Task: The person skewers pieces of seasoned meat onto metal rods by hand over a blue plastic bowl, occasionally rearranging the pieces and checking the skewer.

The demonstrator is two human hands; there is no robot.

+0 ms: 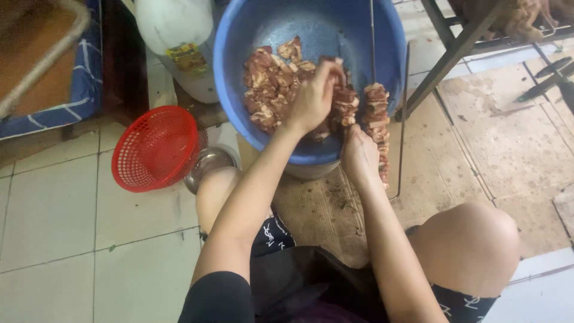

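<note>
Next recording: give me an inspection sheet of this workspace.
Surface: tiled floor with worn cardboard under the work.
Job's things: blue basin of raw meat pieces; loaded skewer standing in it.
Clutter: red basket, metal bowl, white jug.
Grippers: left hand pinching meat; right hand gripping the skewer.
Cables: nothing seen.
Surroundings: metal stand legs, blue-edged crate, knives on the floor.
</note>
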